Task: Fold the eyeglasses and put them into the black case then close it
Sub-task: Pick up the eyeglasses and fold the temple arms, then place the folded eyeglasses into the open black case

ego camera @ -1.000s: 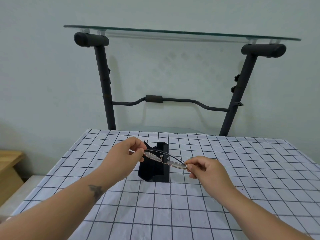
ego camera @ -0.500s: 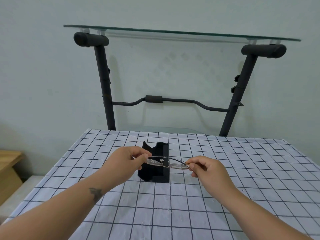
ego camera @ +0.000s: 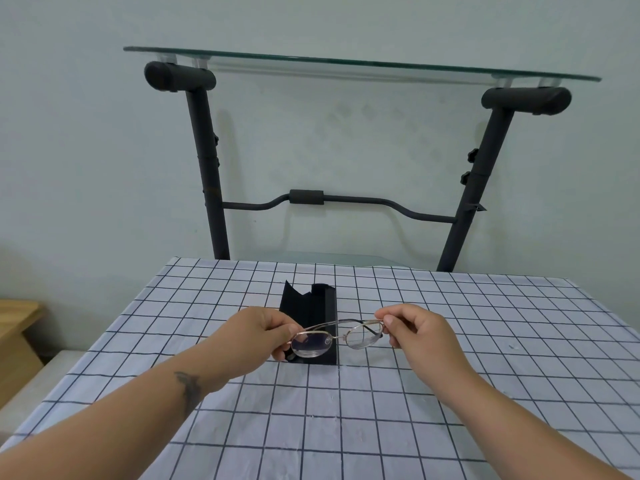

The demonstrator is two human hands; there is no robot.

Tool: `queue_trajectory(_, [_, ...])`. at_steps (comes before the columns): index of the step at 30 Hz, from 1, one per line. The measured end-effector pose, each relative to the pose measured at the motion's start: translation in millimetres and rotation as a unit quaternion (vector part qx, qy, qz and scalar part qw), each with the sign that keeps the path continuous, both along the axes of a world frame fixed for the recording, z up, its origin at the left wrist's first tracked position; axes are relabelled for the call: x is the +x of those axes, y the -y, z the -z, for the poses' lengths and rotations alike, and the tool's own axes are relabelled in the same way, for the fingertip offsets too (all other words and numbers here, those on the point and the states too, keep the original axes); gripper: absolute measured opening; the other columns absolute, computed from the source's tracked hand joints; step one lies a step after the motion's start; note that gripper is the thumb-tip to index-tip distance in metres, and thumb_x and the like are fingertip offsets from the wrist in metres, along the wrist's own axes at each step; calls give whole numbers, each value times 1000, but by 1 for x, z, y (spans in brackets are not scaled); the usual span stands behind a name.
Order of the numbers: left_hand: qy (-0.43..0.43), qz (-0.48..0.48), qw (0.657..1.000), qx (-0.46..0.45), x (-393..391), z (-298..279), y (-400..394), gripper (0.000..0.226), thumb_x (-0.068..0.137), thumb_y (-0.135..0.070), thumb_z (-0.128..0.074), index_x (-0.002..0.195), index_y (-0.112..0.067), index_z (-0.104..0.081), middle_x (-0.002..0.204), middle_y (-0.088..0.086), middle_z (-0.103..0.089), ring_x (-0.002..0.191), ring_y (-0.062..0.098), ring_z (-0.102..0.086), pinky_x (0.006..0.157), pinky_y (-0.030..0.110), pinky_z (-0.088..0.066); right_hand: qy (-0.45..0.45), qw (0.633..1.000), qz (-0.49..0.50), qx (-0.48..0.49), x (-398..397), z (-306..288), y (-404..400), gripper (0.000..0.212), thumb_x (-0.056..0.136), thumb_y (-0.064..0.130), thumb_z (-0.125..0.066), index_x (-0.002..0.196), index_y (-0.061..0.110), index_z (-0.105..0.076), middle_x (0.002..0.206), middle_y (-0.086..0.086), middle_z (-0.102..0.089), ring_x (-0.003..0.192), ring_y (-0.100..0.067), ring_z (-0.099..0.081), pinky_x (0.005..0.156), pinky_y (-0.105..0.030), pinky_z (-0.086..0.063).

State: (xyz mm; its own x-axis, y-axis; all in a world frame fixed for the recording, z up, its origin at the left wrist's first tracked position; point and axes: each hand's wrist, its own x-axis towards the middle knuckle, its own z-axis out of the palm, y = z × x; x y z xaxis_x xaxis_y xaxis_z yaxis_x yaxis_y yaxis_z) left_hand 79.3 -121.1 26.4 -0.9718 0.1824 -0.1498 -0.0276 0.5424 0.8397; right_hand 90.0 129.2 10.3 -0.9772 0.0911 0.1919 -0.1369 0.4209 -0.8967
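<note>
Our left hand [ego camera: 258,336] and right hand [ego camera: 417,332] pinch the folded eyeglasses [ego camera: 337,337] at frame centre. The open black case [ego camera: 317,308] behind awaits them; closing remains.

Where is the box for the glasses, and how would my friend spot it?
Look at the checked tablecloth on the table. Near its middle, just behind the two hands holding the glasses, stands the case. It is the only black thing on the cloth, long, with its flap open.
</note>
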Motion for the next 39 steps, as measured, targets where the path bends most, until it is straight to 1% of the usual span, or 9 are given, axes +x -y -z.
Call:
queue_trajectory(6, [33, -12, 999, 15, 0, 3, -2, 27, 94, -24, -54, 81, -22, -77, 54, -8, -61, 48, -1, -53, 57, 17, -43, -64, 998, 14, -4, 0, -3, 5, 13, 87, 14, -63, 83, 25, -66, 72, 1, -58, 59, 2, -51, 57, -6, -42])
queue_trajectory(11, [47, -12, 999, 2, 2, 4, -6, 28, 94, -24, -53, 79, -22, -77, 52, -7, -61, 44, -2, -51, 57, 19, -40, -115, 975, -101, 160, 4, -7, 13, 11, 82, 21, -67, 75, 29, -65, 86, 11, -61, 86, -3, -54, 72, -7, -37])
queue_trajectory(15, [45, -11, 999, -3, 3, 3, -8, 27, 94, -23, -53, 80, -20, -76, 48, -8, -59, 42, -4, -52, 56, 19, -39, -117, 942, -174, 262, 6, -2, 18, 2, 84, 29, -65, 83, 29, -66, 98, 19, -60, 99, 3, -50, 82, -13, -38])
queue_trajectory(17, [46, -10, 999, -4, 3, 3, -8, 27, 94, -23, -53, 82, -19, -76, 47, -9, -59, 41, -4, -52, 55, 18, -39, -115, 934, -184, 284, 7, 1, 19, 6, 84, 33, -65, 87, 29, -66, 103, 20, -59, 102, 5, -49, 84, -13, -38])
queue_trajectory(25, [48, -4, 999, -10, 4, 3, -8, 26, 94, -22, -53, 82, -19, -76, 51, -9, -59, 44, -2, -53, 55, 17, -39, -100, 928, -198, 301, 6, 5, 22, 7, 87, 31, -61, 89, 27, -66, 106, 16, -61, 97, -2, -55, 85, -25, -46])
queue_trajectory(31, [46, 14, 999, -20, 2, 8, -8, 27, 94, -25, -52, 83, -20, -76, 50, -9, -59, 45, -3, -54, 51, 16, -38, -88, 931, -200, 292, 5, 8, 22, 8, 88, 28, -61, 90, 24, -68, 103, 12, -62, 94, -5, -57, 84, -27, -46])
queue_trajectory(35, [56, 11, 998, -25, -1, 12, -6, 34, 95, -36, -48, 82, -21, -75, 64, -8, -64, 52, 0, -61, 58, 20, -41, -77, 936, -191, 286, 4, 9, 19, 7, 88, 28, -62, 87, 25, -68, 102, 14, -62, 94, -4, -56, 84, -25, -46])
queue_trajectory(37, [22, -29, 999, -40, -7, 16, -3, 30, 94, -36, -49, 82, -22, -73, 75, -7, -68, 59, 2, -66, 59, 20, -42, -73, 938, -186, 283, 4, 9, 17, 6, 87, 27, -62, 85, 26, -68, 101, 14, -62, 94, -3, -56, 84, -24, -45])
queue_trajectory(39, [-29, -86, 993, -73, -15, 21, 3, 20, 93, -33, -52, 85, -24, -67, 85, -4, -69, 74, 11, -69, 58, 21, -44, -69, 939, -183, 282, 3, 10, 15, 6, 87, 27, -62, 85, 27, -68, 100, 14, -62, 93, -2, -56, 83, -22, -45])
